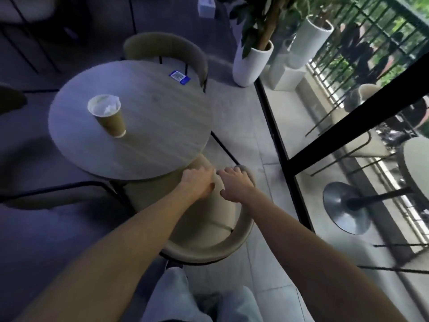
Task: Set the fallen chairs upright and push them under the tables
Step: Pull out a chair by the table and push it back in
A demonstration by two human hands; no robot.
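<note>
A beige upholstered chair (209, 226) stands right in front of me, its curved back nearest my legs and its far end under the rim of the round wooden table (148, 117). My left hand (198, 182) and my right hand (234, 184) lie side by side on its far part, fingers curled over the padded edge. A second beige chair (167, 46) stands upright at the table's far side, tucked against it. A thin black leg (225, 149) slants out from under the table beside my hands.
On the table stand a brown paper cup (109, 117) and a blue card (180, 77). A white planter (250, 63) sits at the back right. A black-framed glass wall (278, 135) runs along the right. Another chair's black frame (58, 188) lies at the left.
</note>
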